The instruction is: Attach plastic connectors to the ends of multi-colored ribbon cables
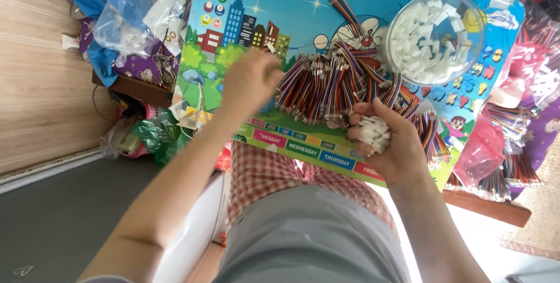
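My right hand (388,140) is closed around a fistful of small white plastic connectors (373,133) near the front edge of a colourful cartoon board (291,3). My left hand (251,79) is blurred, fingers bunched, at the left end of a large pile of short multicoloured ribbon wires (329,88) lying on the board; whether it holds a wire is unclear. A clear round bowl (472,23) full of white connectors (429,41) stands at the board's far right.
Clear plastic bags (131,15) and blue cloth lie far left. More wire bundles (507,169) and red bags (481,152) sit at the right on a wooden edge. Crumpled green bags (157,134) lie on the floor at left.
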